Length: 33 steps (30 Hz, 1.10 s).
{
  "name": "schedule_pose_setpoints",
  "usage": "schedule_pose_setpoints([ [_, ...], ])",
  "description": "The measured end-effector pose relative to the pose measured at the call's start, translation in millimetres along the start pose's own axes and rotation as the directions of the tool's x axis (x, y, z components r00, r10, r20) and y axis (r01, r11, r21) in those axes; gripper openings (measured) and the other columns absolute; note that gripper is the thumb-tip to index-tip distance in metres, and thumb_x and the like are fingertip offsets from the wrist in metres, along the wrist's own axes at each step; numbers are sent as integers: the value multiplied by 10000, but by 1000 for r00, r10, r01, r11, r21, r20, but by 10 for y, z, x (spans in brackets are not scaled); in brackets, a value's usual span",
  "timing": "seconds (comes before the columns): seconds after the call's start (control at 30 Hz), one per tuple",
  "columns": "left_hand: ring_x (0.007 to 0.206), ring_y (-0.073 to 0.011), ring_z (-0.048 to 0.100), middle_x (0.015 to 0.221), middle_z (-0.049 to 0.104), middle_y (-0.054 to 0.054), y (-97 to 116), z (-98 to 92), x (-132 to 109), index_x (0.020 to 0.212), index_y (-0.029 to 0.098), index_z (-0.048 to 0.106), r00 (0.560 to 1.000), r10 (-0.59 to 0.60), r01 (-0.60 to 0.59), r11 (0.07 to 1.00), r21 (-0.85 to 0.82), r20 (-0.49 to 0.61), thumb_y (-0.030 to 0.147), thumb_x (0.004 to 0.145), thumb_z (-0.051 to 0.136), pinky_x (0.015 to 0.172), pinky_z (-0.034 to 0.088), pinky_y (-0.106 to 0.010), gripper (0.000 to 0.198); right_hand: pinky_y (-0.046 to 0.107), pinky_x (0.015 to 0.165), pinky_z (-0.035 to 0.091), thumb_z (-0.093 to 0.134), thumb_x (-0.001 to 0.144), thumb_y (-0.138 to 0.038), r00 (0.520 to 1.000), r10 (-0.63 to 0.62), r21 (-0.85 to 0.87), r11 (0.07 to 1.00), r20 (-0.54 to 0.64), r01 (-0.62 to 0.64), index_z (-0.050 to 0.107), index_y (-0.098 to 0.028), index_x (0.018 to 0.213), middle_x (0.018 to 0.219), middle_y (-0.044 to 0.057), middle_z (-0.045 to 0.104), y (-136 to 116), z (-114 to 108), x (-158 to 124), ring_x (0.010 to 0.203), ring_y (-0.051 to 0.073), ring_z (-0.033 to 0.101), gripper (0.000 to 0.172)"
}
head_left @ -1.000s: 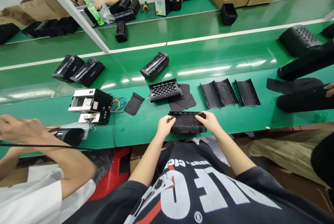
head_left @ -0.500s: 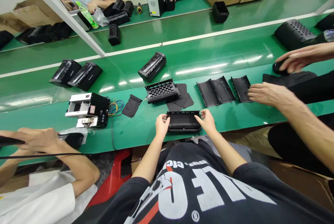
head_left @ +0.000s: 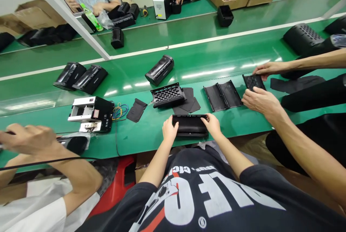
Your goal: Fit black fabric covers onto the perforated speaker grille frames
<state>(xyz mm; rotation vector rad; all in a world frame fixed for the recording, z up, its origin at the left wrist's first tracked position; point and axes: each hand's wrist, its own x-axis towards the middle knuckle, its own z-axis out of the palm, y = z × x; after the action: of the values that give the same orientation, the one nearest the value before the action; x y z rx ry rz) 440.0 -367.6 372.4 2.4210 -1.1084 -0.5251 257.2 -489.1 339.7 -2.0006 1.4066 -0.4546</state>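
A black plastic housing panel, curved like a trough with its inner side up, lies in front of me near the bench edge. My left hand grips its left end and my right hand its right end, thumbs on the near side. Just beyond it sits a perforated black panel with slotted holes. Thin black sheets lie partly under that panel. Another black sheet is on the bench to the left. Two trough-shaped panels rest side by side to the right.
A co-worker's hands at the right hold a similar panel. Another person's hands are at the left, near a white-and-black machine with wires. Black speaker-like units stand on the green belt. People sit across it.
My hands keep hold of the panel's ends, and its far edge seems tilted slightly. The co-worker at the right has lifted the single panel with both hands.
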Motion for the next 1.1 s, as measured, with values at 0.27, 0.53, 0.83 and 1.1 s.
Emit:
schedule_pose_setpoints([
  [0.27,734,-177,546,808,576,-60,7,-150,36,1125,150,515,998,-45,32,970,-240,-51,302,729,534,724,425,-295,424,266,521,318,514,679,-473,1000,16,113,993,22,-18,559,-147,769,533,-18,432,-206,-119,36,526,143,415,341],
  [0.53,469,-104,457,499,495,46,-52,-339,128,827,145,571,986,-159,158,841,-517,43,338,631,615,509,357,-224,278,252,489,362,551,596,-513,956,113,482,843,272,-237,548,-148,689,561,-9,505,-279,-316,31,520,125,439,377],
  [0.83,459,-105,461,485,498,49,-82,-302,147,778,153,565,982,-176,183,798,-575,69,370,607,631,494,347,-226,283,222,459,393,549,621,-467,936,130,547,781,327,-300,558,-145,670,560,-18,500,-270,-383,4,502,96,439,326],
  [1.1,420,-92,458,462,488,53,2,-209,182,743,144,560,981,-121,190,762,-619,153,373,603,636,460,363,-214,279,184,430,376,722,506,-350,868,257,730,469,425,-497,599,-127,691,602,-11,570,-75,-408,-79,505,82,488,315],
])
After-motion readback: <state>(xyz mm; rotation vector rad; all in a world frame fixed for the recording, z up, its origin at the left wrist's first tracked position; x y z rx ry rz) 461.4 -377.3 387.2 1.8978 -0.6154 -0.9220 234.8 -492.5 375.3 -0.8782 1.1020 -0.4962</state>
